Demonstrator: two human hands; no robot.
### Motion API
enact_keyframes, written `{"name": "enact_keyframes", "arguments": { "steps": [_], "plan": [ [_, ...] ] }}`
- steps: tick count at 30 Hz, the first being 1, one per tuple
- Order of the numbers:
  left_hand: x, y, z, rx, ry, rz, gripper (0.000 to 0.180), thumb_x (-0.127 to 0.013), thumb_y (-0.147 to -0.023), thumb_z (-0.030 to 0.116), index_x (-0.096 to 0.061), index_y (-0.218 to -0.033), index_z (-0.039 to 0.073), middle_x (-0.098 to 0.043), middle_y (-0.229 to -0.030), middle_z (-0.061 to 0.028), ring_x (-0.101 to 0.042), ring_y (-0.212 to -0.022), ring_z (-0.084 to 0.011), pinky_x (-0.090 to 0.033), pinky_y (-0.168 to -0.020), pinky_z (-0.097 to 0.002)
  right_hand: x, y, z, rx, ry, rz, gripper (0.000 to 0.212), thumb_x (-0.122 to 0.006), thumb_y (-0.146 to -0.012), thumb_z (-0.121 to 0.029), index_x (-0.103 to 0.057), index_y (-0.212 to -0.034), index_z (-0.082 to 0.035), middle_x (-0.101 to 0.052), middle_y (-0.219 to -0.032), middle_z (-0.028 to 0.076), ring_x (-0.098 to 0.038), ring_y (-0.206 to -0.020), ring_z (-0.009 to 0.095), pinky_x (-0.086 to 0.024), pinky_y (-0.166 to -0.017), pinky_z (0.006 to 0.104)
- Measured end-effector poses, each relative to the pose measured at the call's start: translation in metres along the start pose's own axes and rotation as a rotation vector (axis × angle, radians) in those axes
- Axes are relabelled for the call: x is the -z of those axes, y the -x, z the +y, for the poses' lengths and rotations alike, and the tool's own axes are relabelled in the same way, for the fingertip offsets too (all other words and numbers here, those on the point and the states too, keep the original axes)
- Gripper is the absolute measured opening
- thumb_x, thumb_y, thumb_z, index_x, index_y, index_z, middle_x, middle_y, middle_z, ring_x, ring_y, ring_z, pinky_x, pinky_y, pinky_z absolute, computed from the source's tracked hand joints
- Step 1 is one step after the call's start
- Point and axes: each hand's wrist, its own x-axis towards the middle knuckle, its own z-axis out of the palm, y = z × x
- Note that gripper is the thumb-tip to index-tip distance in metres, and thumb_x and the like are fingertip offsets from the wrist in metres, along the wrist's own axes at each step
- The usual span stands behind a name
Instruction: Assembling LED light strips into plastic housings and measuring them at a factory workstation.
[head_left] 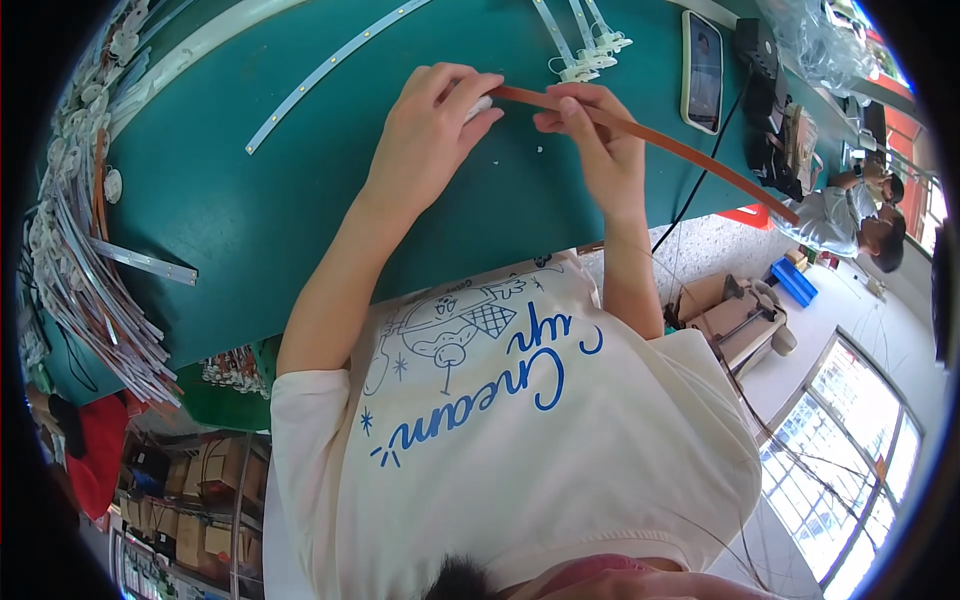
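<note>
Both my hands are raised over the green table point(270, 230), joined by a flat brown strip point(690, 153). My left hand point(425, 135) is closed at the strip's end, fingertips pinching it beside a small white piece point(480, 107) that is partly hidden. A short way along, my right hand point(608, 150) grips the strip between thumb and fingers. Its long free end slopes down to the right past the table's edge. Beyond my left hand lies a pale strip dotted with small lights point(310, 83). Several strips with white end pieces point(585, 65) lie beyond my right hand.
A thick bundle of strips point(85, 270) covers the table's left side, with one dotted strip point(150, 263) jutting out. To the right are a phone point(703, 75), a black device point(757, 48) with a cable, and clear plastic bags point(815, 40). Another person point(850, 220) is farther right.
</note>
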Motion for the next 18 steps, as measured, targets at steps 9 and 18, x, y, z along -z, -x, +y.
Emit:
{"name": "enact_keyframes", "arguments": {
  "steps": [9, 18],
  "plan": [
    [0.003, 0.000, 0.005, -0.153, 0.012, -0.069, 0.044, -0.069, -0.073, 0.004, -0.055, -0.114, 0.011, -0.054, -0.108, -0.0060, -0.051, -0.104, -0.0242, -0.048, -0.084, -0.0317, 0.015, 0.000, 0.004, 0.089, -0.138, 0.020, 0.018, -0.049, -0.093, -0.008, -0.054, -0.102, 0.007, -0.063, -0.098, 0.018, -0.065, -0.088, 0.023, -0.054, -0.079, 0.0329],
    [-0.003, -0.001, -0.003, 0.035, 0.092, 0.036, 0.042, -0.073, -0.073, 0.010, -0.058, -0.112, 0.011, -0.060, -0.102, -0.0056, -0.061, -0.087, -0.0214, -0.051, -0.076, -0.0304, 0.007, -0.005, 0.010, 0.052, -0.110, 0.065, 0.016, -0.058, -0.087, -0.001, -0.053, -0.101, 0.005, -0.063, -0.095, 0.016, -0.066, -0.084, 0.022, -0.055, -0.078, 0.0317]
  ]
}}
